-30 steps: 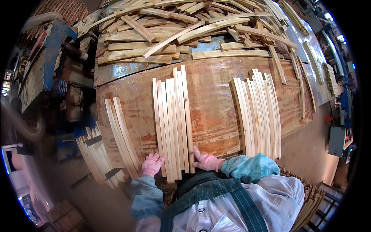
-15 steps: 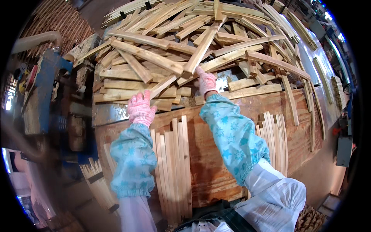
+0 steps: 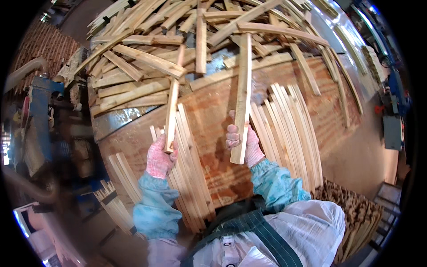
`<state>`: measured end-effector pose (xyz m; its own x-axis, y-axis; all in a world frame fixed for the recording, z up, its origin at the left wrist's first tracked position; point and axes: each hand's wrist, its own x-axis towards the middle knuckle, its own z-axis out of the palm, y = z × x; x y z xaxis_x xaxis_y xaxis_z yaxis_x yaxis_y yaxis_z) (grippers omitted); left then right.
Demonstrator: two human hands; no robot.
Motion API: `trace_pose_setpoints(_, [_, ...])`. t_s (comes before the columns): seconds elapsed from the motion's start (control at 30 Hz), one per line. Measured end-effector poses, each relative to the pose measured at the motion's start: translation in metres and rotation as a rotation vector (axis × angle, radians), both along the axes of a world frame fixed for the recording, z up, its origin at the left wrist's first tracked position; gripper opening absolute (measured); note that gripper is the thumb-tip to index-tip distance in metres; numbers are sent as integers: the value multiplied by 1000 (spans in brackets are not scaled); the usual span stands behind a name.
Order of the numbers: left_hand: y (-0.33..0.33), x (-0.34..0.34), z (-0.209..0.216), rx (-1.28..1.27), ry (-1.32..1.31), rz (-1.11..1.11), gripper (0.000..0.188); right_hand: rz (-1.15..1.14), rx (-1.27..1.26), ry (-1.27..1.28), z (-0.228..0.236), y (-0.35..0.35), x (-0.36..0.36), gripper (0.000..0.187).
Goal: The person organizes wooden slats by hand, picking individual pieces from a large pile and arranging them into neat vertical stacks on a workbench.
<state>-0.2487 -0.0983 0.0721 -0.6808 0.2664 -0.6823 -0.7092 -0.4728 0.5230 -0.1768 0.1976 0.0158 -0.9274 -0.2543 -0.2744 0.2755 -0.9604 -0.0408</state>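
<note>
- Two wood slats (image 3: 243,80) held up over plywood benchtop (image 3: 223,175), approx. lengthwise.
- L hand (image 3: 159,156), pink glove: clenched on lower end of one slat, beside mid. slat row (image 3: 192,167).
- R hand (image 3: 254,144), same glove type: fingers wrapped round other slat nr. lower end, next to RH slat row (image 3: 291,133).
- Loose slat pile (image 3: 149,60): far side.

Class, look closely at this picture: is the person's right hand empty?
No, the right hand is gripping a wooden strip near the end closer to the body.
</note>
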Motion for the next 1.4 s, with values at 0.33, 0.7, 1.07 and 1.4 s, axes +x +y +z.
trace_pose_setpoints(0.33, [-40,195,6,504,58,36,80,291,1115,-42,13,-61,116,83])
trace_pose_setpoints(0.7, [-144,329,-22,-1276,208,-158,48,808,1846,193,8,-95,98,57])
trace_pose_setpoints(1.07, [-98,237,-36,-1631,504,-517,47,405,2519,486,17,-122,-227,69])
trace_pose_setpoints(1.4, [23,-72,-29,214,218,172,45,64,2050,499,51,-82,-192,48])
